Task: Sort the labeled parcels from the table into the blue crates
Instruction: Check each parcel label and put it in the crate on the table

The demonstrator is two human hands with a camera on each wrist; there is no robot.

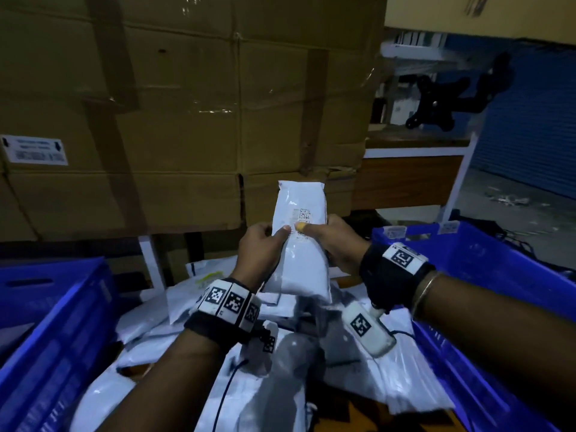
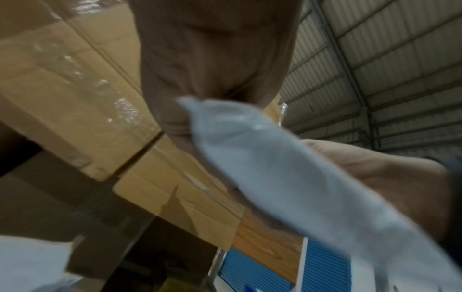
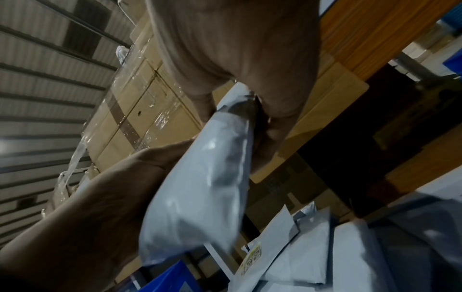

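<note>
I hold a long white plastic parcel [image 1: 300, 244] upright above the table, its printed label [image 1: 304, 214] facing me. My left hand [image 1: 263, 244] grips its left edge, thumb on the front. My right hand [image 1: 335, 241] grips the right edge, thumb pressed just below the label. The same parcel [image 2: 287, 177] runs diagonally through the left wrist view, and in the right wrist view the parcel [image 3: 200, 197] sits between both palms. A heap of white parcels [image 1: 193, 307] lies on the table below. One blue crate [image 1: 50, 322] stands at the left, another blue crate [image 1: 486, 269] at the right.
A wall of taped cardboard cartons [image 1: 187, 113] rises right behind the table. A wooden desk [image 1: 411, 176] with a black monitor arm [image 1: 436, 101] stands at the back right, in front of a blue shutter [image 1: 536, 126]. Cables run from both wrist cameras.
</note>
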